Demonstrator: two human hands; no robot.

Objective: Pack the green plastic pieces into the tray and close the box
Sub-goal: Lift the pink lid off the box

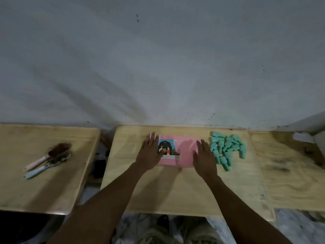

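We see a pink box (182,152), lid shut, lying flat on the middle wooden table (175,191). Our left hand (149,154) lies flat with fingers spread over the box's left edge, holding nothing; our right hand (204,157) is likewise flat and empty at its right edge. The green plastic pieces (226,148) sit heaped just right of the right hand. On the left table (26,187) lie two brushes (47,159), well apart.

A white strip of small print runs beneath the illustrated picture on the pink box (177,153), too blurred to read; no other lettering is legible.
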